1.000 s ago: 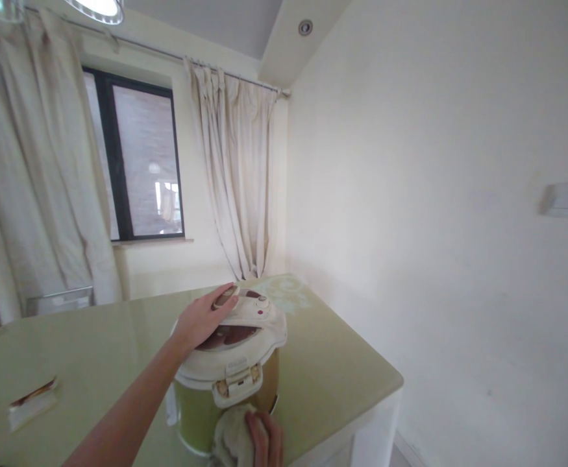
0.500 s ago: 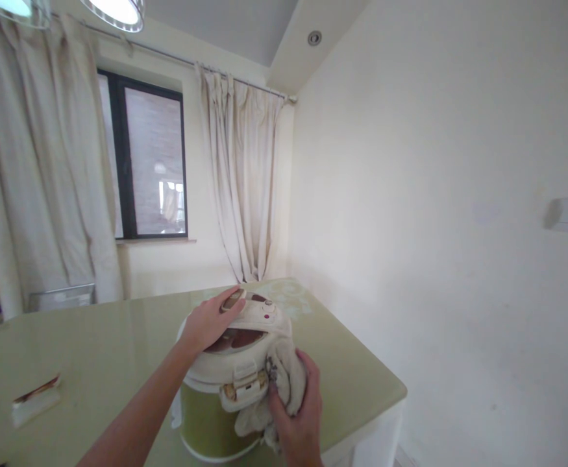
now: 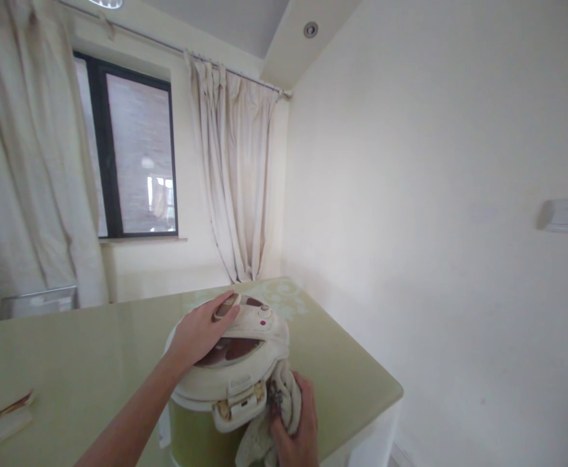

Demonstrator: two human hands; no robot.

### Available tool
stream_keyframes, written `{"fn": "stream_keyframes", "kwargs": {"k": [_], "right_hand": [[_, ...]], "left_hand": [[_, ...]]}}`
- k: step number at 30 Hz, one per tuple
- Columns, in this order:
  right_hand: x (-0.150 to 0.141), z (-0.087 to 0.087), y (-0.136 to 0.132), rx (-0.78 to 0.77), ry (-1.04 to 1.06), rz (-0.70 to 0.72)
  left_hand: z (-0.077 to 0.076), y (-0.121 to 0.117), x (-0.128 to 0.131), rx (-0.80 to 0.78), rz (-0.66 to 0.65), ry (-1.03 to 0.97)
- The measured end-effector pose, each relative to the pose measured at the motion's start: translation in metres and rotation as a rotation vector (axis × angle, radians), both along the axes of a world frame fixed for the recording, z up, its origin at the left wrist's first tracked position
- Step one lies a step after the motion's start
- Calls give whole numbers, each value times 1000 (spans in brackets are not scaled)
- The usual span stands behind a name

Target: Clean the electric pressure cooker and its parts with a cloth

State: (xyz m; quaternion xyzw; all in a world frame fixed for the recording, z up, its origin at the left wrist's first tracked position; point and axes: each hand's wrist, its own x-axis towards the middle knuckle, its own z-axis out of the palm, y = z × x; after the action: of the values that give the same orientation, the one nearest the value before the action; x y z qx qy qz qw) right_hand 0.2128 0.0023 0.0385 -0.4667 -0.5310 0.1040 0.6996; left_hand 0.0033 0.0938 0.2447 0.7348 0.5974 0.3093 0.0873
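Note:
A green and cream electric pressure cooker (image 3: 206,428) stands on a pale green glass table (image 3: 84,357), near its front right corner. My left hand (image 3: 197,335) lies flat on the cooker's lid (image 3: 259,324), fingers stretched toward the handle. My right hand (image 3: 297,433) is closed on a crumpled whitish cloth (image 3: 276,402) and presses it against the right side of the cooker, just under the lid's rim and beside the front latch (image 3: 239,397).
A small flat packet (image 3: 1,421) lies at the table's left edge. A white wall runs close along the right, with a switch plate (image 3: 566,216). Behind the table are a dark-framed window (image 3: 128,155), cream curtains (image 3: 237,168) and a low metal box (image 3: 37,301).
My right hand rose with the cloth from the cooker's lower front to its right side under the lid. The left hand stayed on the lid. The view shifted slightly.

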Motion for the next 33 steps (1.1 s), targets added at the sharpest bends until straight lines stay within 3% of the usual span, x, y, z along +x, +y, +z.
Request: {"fn": "stream_keyframes", "kwargs": {"k": [3,5,6,8,10,14,17,20,23,26,28,30,33], "right_hand": [[-5,-32,1,-99,142,-79],[-1,-33,0,-113,206,-97],[3,-25,-1,-94,230,-97],[14,7,-2,-7,241,-88],[25,54,1,100,151,-55],[41,146,36,47,-308,97],[50,175,88,-37,-355,24],[60,169,131,-216,-273,264],[66,145,136,-205,-125,411],[64,123,97,-13,-67,278],[58,119,60,84,-98,203],[47,127,29,131,-227,190],[18,158,11,112,-577,154]], "left_hand": [[0,0,0,-8,-6,-10],[0,0,0,0,-17,-10],[0,0,0,5,-19,-9],[0,-1,0,16,-12,-4],[0,-2,0,24,2,3],[1,-2,0,30,18,19],[1,-3,0,21,9,21],[1,-3,0,16,13,35],[1,-2,1,27,47,59],[1,-2,4,41,61,76],[1,-2,5,42,61,84],[1,-2,4,31,58,68],[0,0,-1,15,-3,-46]]}}
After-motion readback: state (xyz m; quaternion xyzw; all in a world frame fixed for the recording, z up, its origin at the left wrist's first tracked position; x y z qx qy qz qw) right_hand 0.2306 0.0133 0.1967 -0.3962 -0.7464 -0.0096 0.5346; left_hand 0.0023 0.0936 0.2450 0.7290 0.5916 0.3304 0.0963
